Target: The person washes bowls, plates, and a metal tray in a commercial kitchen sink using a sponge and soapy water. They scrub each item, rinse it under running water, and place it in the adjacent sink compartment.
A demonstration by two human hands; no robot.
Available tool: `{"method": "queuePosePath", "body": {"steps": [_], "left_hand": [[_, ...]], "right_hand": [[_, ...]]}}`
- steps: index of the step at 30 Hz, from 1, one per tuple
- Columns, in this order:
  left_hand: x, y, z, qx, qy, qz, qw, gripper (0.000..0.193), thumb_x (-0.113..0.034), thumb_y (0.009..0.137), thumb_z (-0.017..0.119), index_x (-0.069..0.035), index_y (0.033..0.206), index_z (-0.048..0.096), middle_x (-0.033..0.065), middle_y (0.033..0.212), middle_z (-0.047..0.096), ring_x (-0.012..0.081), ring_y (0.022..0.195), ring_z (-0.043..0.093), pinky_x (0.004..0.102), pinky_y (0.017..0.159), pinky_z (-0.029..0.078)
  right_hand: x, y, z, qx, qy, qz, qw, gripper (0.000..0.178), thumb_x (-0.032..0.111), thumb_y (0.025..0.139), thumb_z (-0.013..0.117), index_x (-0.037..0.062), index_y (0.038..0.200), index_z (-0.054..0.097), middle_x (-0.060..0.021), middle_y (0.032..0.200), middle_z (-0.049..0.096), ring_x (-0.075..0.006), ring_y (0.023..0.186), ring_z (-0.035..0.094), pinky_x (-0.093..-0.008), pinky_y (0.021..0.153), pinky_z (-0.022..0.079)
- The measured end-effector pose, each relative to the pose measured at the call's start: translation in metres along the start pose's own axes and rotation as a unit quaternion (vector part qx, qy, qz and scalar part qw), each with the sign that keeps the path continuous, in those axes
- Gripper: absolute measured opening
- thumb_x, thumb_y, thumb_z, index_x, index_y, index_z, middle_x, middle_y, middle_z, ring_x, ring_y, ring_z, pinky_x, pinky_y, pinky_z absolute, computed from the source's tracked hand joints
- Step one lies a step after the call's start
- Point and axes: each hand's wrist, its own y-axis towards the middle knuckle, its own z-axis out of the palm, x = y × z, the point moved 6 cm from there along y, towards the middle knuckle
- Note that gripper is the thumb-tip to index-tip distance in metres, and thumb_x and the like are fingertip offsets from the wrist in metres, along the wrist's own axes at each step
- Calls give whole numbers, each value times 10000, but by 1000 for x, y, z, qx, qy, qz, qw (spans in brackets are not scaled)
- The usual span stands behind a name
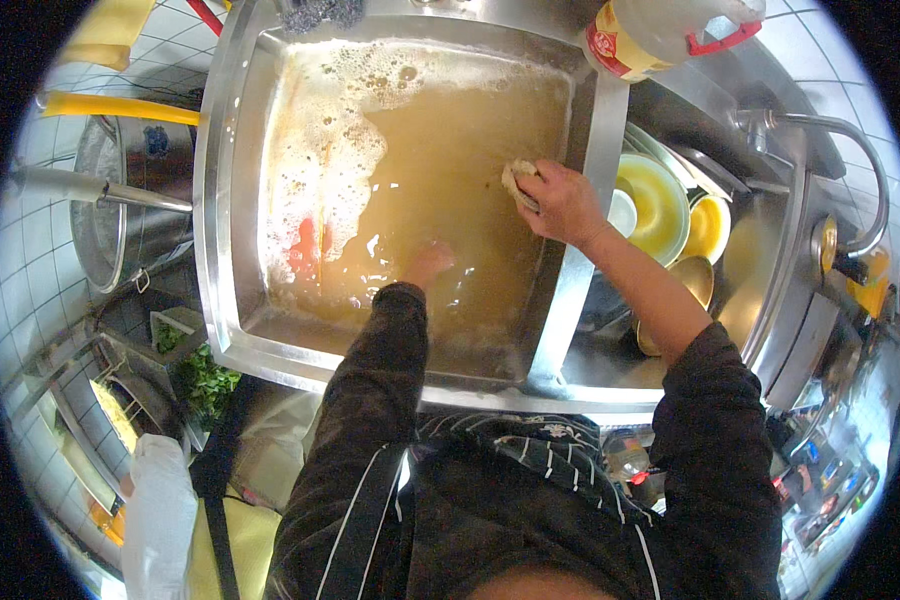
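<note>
A steel sink basin (pixel 582 140) holds cloudy brown water, with white foam along its left and far sides. My left hand (pixel 430 262) dips into the water near the middle, the fingers hidden under the surface. Over the right part of the same basin, my right hand (pixel 564 203) grips a pale, crumpled sponge or cloth (pixel 520 184) just above the water. Something red (pixel 305 246) shows through the foam at the left; its kind cannot be made out.
Bowls and plates (pixel 660 205) are stacked in the right-hand basin, under a curved faucet (pixel 860 150). A large plastic jug (pixel 642 40) with a red handle stands at the far right corner. Left are a metal pot (pixel 140 200), leafy greens (pixel 210 385) and another person's pale sleeve (pixel 160 510).
</note>
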Motion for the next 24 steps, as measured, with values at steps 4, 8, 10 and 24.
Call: {"method": "queuePosePath", "body": {"steps": [4,8,10,24], "left_hand": [[-27,-10,1,88,147,130,977,228,-212,787,544,-130,970,653,155,929,652,329,860,618,434,758,486],[-29,-17,15,231,89,45,968,372,-370,857,516,-26,967,605,190,927,641,377,885,600,506,779,461],[-32,-16,17,266,80,17,960,409,-410,845,527,-34,973,624,201,920,652,388,874,615,507,776,468],[24,-81,-106,12,-423,-310,852,623,-206,822,608,-8,1353,351,179,1274,494,298,1113,534,436,889,479]], "right_hand": [[0,1,3,-2,-5,6,1000,301,169,671,701,99,942,593,-115,869,559,-307,770,601,-400,663,512],[-1,-1,8,7,-23,12,1000,312,180,674,694,105,960,592,-109,884,571,-307,781,607,-403,676,520],[-1,-3,7,-3,-26,11,1000,305,181,676,693,107,954,592,-106,865,569,-303,776,609,-399,664,522],[-13,0,16,-34,-85,43,995,226,298,791,617,128,940,631,-124,914,604,-275,751,633,-382,625,540]]}}
